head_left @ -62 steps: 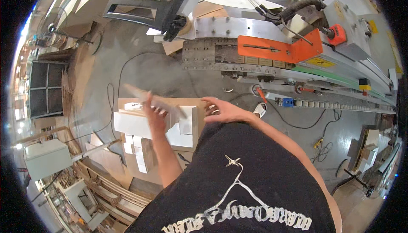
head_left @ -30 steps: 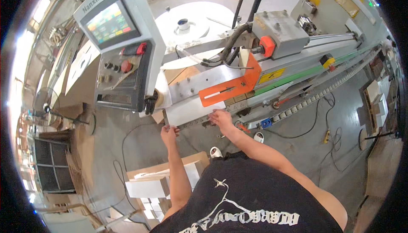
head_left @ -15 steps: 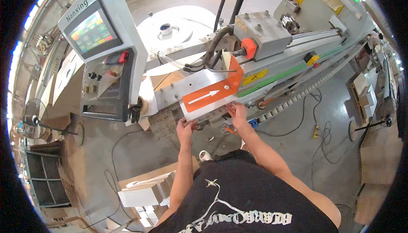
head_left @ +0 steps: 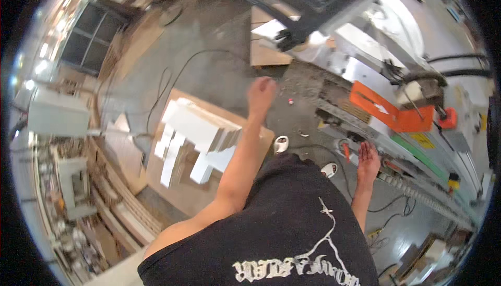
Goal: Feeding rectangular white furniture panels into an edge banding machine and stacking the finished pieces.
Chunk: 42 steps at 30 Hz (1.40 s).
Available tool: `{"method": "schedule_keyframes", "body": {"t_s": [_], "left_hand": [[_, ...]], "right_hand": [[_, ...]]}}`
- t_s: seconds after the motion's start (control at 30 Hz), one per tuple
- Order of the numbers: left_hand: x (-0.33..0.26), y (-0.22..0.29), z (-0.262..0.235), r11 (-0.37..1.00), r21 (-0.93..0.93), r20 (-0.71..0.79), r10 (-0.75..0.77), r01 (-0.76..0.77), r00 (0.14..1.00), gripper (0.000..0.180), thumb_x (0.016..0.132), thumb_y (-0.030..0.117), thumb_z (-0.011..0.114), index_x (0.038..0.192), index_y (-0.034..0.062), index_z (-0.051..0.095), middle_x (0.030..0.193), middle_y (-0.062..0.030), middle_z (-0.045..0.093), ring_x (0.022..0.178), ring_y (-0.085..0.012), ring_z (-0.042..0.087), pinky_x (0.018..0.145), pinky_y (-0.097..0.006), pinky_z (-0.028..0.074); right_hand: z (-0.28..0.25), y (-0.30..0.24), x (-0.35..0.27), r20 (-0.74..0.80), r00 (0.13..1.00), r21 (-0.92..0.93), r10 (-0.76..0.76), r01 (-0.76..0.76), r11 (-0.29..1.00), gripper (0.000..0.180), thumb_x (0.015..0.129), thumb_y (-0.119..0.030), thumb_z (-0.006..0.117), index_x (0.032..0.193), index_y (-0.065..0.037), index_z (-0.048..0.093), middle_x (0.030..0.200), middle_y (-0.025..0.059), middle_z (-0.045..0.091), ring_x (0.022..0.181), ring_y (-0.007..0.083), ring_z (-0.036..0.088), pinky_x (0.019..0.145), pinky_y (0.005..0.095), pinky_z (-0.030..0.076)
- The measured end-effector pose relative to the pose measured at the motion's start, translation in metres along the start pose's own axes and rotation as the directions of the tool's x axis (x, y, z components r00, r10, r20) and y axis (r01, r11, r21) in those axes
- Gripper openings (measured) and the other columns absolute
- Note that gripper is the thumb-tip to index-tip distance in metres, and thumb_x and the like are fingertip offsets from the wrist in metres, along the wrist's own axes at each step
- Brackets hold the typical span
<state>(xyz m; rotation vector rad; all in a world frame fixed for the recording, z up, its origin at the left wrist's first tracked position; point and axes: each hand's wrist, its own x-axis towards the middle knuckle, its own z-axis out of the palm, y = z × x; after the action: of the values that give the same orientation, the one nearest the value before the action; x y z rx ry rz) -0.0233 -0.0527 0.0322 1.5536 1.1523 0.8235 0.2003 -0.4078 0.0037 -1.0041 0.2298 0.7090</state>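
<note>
My left hand [head_left: 262, 94] is raised over the floor between the stacked panels and the machine. Motion smears its fingers, and no object shows in it. Fingers extended, my right hand [head_left: 368, 162] is open and empty beside the machine's [head_left: 412, 155] near edge. An orange guard plate [head_left: 373, 103] with a white arrow sits on the machine bed beyond that hand. Left of my forearm, several white panels [head_left: 193, 124] are piled on a brown board [head_left: 245, 135].
A control console [head_left: 308, 20] juts out at the top. Cables [head_left: 201, 54] lie on the grey floor, with more at the lower right. Wooden boards [head_left: 117, 202] and shelving line the left side. My white shoes [head_left: 282, 143] stand between panel stack and machine.
The view has swung left toward the stacked panels. Both hands have come away from the white strip at the machine edge; the left has moved left, and the right has opened.
</note>
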Motion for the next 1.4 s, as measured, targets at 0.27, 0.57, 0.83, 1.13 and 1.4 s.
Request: {"method": "schedule_keyframes", "body": {"t_s": [0.27, 0.57, 0.83, 1.13, 1.4], "left_hand": [[-0.030, -0.088, -0.226, 0.434, 0.381, -0.784, -0.316, 0.816, 0.534, 0.125, 0.054, 0.065, 0.078, 0.146, 0.0041, 0.019, 0.145, -0.0359, 0.016, 0.137, -0.0486, 0.014, 0.104, -0.064, 0.023], [-0.051, -0.110, -0.258, 0.520, 0.274, -0.726, -0.440, 0.809, 0.529, 0.134, 0.051, 0.057, 0.081, 0.147, 0.0016, 0.007, 0.138, -0.0430, 0.022, 0.128, -0.0497, 0.035, 0.105, -0.052, 0.033], [-0.065, -0.005, -0.165, 0.809, -0.413, -0.215, -0.533, 0.418, 0.818, 0.098, 0.066, 0.042, 0.078, 0.143, 0.0169, 0.023, 0.127, -0.0123, 0.044, 0.110, -0.0312, 0.049, 0.083, -0.049, 0.047], [-0.048, -0.003, -0.001, 0.500, -0.680, 0.268, -0.511, 0.536, 0.817, 0.102, 0.078, 0.040, 0.072, 0.146, 0.0105, 0.002, 0.126, -0.0193, 0.042, 0.105, -0.0314, 0.052, 0.077, -0.047, 0.048], [0.004, 0.008, 0.022, 0.890, -0.354, 0.158, -0.246, 0.288, 0.956, 0.049, 0.085, 0.014, 0.068, 0.125, -0.0019, 0.046, 0.080, -0.0075, 0.061, 0.066, -0.0135, 0.059, 0.059, -0.027, 0.049]], "right_hand": [[0.050, 0.071, -0.025, 0.184, 0.930, -0.209, 0.319, -0.280, 0.937, 0.030, 0.089, -0.010, 0.050, 0.117, 0.000, 0.047, 0.110, 0.0166, 0.060, 0.098, 0.0273, 0.061, 0.083, 0.0367, 0.050], [0.135, 0.063, -0.028, 0.351, 0.870, -0.472, 0.346, -0.155, 0.868, 0.025, 0.092, -0.013, 0.048, 0.113, 0.000, 0.053, 0.103, 0.0141, 0.064, 0.090, 0.0206, 0.064, 0.077, 0.0314, 0.051], [0.183, 0.076, -0.061, 0.657, 0.586, -0.704, 0.474, 0.252, 0.664, 0.046, 0.086, -0.018, 0.064, 0.126, -0.001, 0.047, 0.114, 0.0144, 0.059, 0.101, 0.0202, 0.059, 0.085, 0.0342, 0.049], [0.164, 0.089, -0.035, 0.496, 0.832, -0.640, 0.250, 0.155, 0.752, 0.033, 0.085, -0.018, 0.066, 0.107, 0.006, 0.059, 0.085, 0.0100, 0.066, 0.063, 0.0139, 0.063, 0.050, 0.0312, 0.051], [0.129, 0.020, 0.014, 0.278, 0.911, -0.400, 0.304, -0.178, 0.899, 0.034, 0.089, -0.018, 0.062, 0.112, 0.006, 0.052, 0.102, 0.0146, 0.065, 0.089, 0.0228, 0.066, 0.072, 0.0310, 0.056]]}}
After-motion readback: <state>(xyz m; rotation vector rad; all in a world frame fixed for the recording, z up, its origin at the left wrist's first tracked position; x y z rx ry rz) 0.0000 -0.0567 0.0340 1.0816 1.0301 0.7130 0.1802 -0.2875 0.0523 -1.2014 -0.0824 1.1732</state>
